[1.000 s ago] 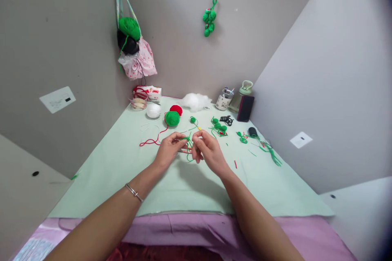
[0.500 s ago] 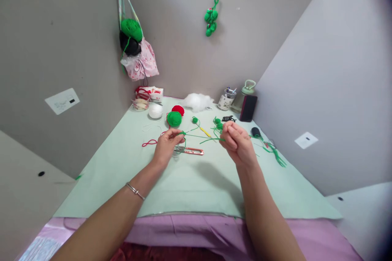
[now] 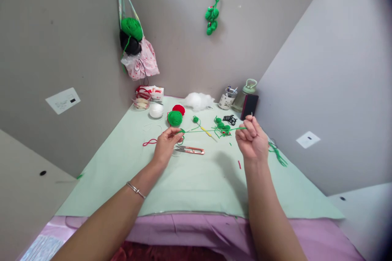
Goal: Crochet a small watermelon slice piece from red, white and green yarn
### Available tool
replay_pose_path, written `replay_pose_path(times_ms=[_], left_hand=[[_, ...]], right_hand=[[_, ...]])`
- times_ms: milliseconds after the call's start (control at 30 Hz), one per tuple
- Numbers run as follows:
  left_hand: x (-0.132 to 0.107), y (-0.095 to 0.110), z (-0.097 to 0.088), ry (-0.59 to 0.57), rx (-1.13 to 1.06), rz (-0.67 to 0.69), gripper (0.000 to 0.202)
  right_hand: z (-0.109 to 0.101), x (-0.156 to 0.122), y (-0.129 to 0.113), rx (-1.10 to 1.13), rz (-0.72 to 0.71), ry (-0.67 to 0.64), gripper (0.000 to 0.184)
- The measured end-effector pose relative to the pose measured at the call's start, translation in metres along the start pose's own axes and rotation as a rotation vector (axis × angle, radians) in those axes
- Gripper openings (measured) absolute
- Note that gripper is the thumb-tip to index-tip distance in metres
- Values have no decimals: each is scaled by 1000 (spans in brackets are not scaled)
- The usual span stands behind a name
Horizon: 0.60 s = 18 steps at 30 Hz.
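My left hand (image 3: 167, 140) pinches a small green crochet piece (image 3: 182, 131) between thumb and fingertips. From it a strand of green yarn (image 3: 211, 130) runs taut to my right hand (image 3: 252, 138), which is closed with the yarn in its grip. A thin pale tip (image 3: 251, 114), perhaps of a needle, sticks up above the right fingers; the rest is hidden. Just below the left fingers lie orange-handled thread snips (image 3: 191, 150). Beneath the strand is a yellow-handled crochet hook (image 3: 206, 131). Several small green crocheted pieces (image 3: 222, 126) lie left of my right hand.
Green (image 3: 174, 118) and red yarn balls (image 3: 179, 109), a white ball (image 3: 156, 111) and white stuffing (image 3: 198, 101) stand behind. At the back right are a pen holder (image 3: 227, 98), a bottle (image 3: 249, 86) and a phone (image 3: 249, 107). Walls enclose the table (image 3: 190, 187).
My right hand has moved right and slightly up, and the yarn between the hands has lengthened. A loose yarn end no longer hangs beside it. My left hand stays nearly in place.
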<state>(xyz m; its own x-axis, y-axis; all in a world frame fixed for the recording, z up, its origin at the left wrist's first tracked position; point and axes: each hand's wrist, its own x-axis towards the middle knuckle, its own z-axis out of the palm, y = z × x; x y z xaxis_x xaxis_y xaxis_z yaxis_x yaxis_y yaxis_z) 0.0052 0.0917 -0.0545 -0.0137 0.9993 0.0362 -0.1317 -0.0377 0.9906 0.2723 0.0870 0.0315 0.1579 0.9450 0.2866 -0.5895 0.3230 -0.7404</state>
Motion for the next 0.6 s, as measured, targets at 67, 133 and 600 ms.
replay_pose_path(times_ms=[67,133,600], left_hand=[[0,0,0,4,7,2,38],[1,0,0,7,13,3,37],[-3,-1,4,27,49,145,19]], right_hand=[[-3,2,0,22,-5,33,20],[-5,3,0,35,-15,64,22],[-12,9,10,-359,-129,84,13]])
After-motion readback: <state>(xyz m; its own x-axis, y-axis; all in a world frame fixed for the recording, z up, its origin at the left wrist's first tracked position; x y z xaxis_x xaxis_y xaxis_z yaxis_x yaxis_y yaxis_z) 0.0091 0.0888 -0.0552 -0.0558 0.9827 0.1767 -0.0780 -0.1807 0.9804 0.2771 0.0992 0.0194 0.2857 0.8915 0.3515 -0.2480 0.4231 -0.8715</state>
